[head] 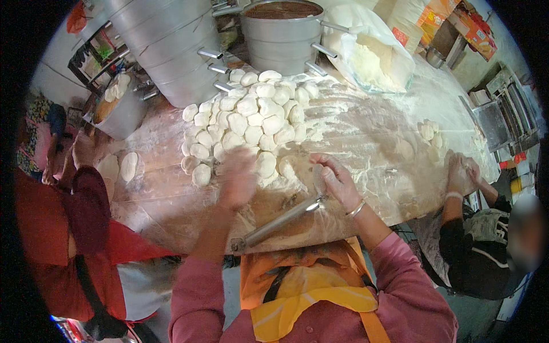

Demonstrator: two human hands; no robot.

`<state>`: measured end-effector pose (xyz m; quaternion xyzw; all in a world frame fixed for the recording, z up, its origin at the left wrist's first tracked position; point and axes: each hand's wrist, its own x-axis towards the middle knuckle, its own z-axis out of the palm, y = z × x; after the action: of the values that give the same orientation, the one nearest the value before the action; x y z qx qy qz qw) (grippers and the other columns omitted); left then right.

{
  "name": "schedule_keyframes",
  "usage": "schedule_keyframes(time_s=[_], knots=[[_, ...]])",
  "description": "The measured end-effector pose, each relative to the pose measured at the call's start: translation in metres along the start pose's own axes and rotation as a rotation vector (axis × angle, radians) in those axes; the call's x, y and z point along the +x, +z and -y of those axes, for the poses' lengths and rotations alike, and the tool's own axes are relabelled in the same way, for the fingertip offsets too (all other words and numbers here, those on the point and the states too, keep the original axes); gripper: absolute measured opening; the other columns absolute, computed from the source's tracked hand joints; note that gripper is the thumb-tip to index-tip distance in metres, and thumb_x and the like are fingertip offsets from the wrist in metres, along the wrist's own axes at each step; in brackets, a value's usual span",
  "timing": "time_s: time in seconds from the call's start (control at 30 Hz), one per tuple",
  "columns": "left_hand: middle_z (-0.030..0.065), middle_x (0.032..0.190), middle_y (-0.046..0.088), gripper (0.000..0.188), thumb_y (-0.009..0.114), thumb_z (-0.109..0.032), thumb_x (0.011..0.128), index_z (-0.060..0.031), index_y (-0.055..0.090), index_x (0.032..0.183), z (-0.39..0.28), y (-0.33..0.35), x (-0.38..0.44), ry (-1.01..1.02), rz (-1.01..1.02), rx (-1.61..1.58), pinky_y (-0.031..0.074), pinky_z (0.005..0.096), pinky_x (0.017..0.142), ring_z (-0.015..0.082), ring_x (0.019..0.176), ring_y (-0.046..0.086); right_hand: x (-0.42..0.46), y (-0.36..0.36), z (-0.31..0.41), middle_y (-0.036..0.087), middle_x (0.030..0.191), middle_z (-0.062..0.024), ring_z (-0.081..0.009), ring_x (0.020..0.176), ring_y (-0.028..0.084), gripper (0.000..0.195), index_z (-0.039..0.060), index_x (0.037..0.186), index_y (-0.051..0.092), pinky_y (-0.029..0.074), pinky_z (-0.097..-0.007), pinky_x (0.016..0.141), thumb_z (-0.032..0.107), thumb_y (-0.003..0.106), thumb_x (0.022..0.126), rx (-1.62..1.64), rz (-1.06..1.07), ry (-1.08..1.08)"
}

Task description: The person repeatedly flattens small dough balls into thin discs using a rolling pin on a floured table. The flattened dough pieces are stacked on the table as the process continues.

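My left hand (238, 180) is blurred by motion at the near edge of a heap of floured dough balls (246, 107); whether it holds anything is unclear. To its right, my right hand (341, 182) has thumb and fingers pinched on what looks like a thin, blurred flattened dough piece (318, 178). A metal rolling pin (283, 221) lies diagonally on the wooden table (171, 214), its far end just below my right hand. One pale dough ball (288, 167) rests between my hands, partly blurred.
Stacked metal steamers (171, 51) and a metal pot (283, 43) stand behind the heap. An open flour sack (373, 64) is at the back right. Co-workers' hands are at the left (83, 150) and right (463, 171). Flat dough pieces (129, 166) lie at left, more dough (429, 130) at right.
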<state>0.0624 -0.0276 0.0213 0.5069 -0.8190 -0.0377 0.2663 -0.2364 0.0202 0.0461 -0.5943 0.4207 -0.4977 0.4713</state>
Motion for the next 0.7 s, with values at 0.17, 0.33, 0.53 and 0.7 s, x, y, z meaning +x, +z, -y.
schedule_keyframes(time_s=[0.17, 0.33, 0.53, 0.7], knots=[[0.0116, 0.126, 0.051, 0.034, 0.057, -0.007, 0.078, -0.004, 0.059, 0.112, -0.044, 0.021, 0.017, 0.179, 0.12, 0.157, 0.029, 0.0442, 0.108, 0.0257, 0.123, 0.043, -0.007, 0.021, 0.018, 0.059, 0.093, -0.0051, -0.0098, 0.082, 0.057, 0.039, -0.0003, 0.118, 0.055, 0.048, -0.0238, 0.075, 0.031, 0.054, 0.094, 0.211, -0.05, 0.208], [0.0133, 0.127, 0.05, 0.039, 0.06, -0.009, 0.077, -0.0074, 0.057, 0.116, 0.002, -0.013, 0.015, 0.032, 0.15, 0.301, 0.029, 0.0451, 0.108, 0.027, 0.121, 0.046, -0.017, 0.012, 0.009, 0.059, 0.077, -0.0028, -0.0076, 0.068, 0.056, 0.033, 0.0001, 0.108, 0.06, 0.047, -0.0224, 0.064, 0.03, 0.052, 0.095, 0.148, -0.108, 0.204], [0.0166, 0.128, 0.05, 0.042, 0.063, -0.014, 0.076, -0.0054, 0.057, 0.117, -0.083, 0.007, 0.03, 0.074, 0.242, -0.088, 0.037, 0.0458, 0.101, 0.035, 0.121, 0.045, -0.017, 0.019, 0.005, 0.06, 0.077, -0.0023, -0.0069, 0.066, 0.055, 0.032, 0.0009, 0.108, 0.061, 0.047, -0.0214, 0.061, 0.029, 0.05, 0.096, 0.166, -0.118, 0.225], [0.0176, 0.123, 0.052, 0.038, 0.063, -0.015, 0.077, -0.0024, 0.056, 0.113, -0.083, 0.041, 0.042, 0.219, 0.298, 0.11, 0.042, 0.0445, 0.095, 0.0357, 0.116, 0.048, -0.015, 0.019, 0.01, 0.058, 0.081, -0.0026, -0.0082, 0.069, 0.055, 0.035, -0.0006, 0.109, 0.058, 0.047, -0.0227, 0.064, 0.031, 0.049, 0.097, 0.15, -0.069, 0.29]])
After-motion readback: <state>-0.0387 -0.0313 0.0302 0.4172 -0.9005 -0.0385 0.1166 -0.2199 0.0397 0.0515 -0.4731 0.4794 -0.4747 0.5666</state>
